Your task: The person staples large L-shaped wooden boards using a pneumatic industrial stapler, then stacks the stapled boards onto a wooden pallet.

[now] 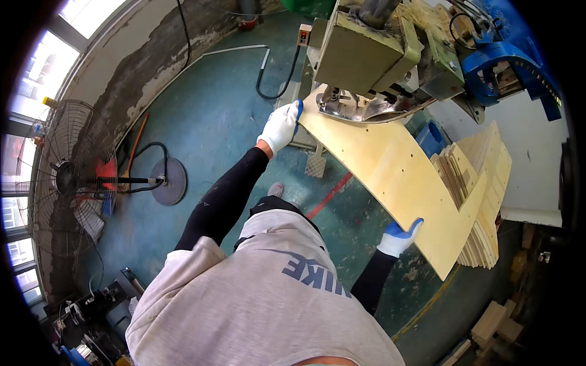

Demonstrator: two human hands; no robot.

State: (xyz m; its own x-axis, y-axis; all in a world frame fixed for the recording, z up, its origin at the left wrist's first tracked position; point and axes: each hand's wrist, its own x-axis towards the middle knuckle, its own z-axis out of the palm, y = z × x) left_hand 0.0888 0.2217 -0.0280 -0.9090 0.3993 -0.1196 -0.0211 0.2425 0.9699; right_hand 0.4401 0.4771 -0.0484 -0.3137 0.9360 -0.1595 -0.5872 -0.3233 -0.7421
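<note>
A pale plywood panel with several small holes lies slanting across the view, its far left end under the head of a green machine. A curved shiny metal guard sits just over the panel's surface and hides what is beneath. My left hand, in a white and blue glove, is closed on the panel's left end, close to the machine. Lower right, my right hand, gloved alike, grips the near edge with its thumb on top; its other fingers are partly hidden below the panel.
Cut plywood panels are stacked at the right, partly under the held panel. A blue bin stands behind it. A checkered foot pedal is below the machine. At left stands a caged fan; wood blocks lie lower right.
</note>
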